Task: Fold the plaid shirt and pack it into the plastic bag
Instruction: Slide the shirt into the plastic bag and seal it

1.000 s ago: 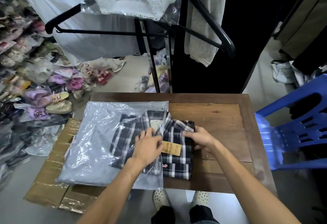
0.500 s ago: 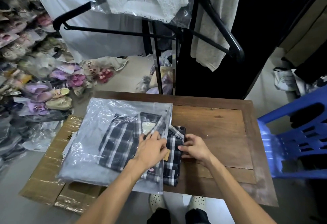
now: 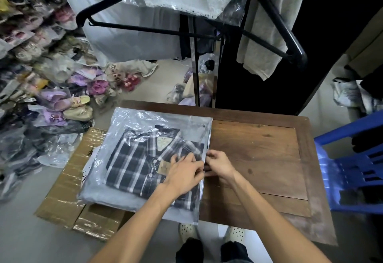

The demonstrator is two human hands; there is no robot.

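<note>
The folded plaid shirt [image 3: 134, 163], dark with white stripes and a brown tag, lies inside the clear plastic bag [image 3: 136, 121] on the left part of the wooden table [image 3: 259, 150]. The bag's mouth faces right. My left hand [image 3: 184, 174] rests flat on top of the bag near its open edge, pressing on the shirt. At that same edge my right hand [image 3: 217, 164] pinches the rim of the bag with its fingertips. Both hands nearly touch each other.
A taped cardboard box [image 3: 62, 196] sits under the bag's left side. A blue plastic chair [image 3: 352, 171] stands at the right. A black clothes rack [image 3: 194, 34] with hanging garments stands behind the table. Bagged sandals [image 3: 62, 101] are piled on the floor at left.
The shirt has slid left, fully into the bag. My right hand moved left from the shirt's end to the bag's open edge. My left hand stayed on top.
</note>
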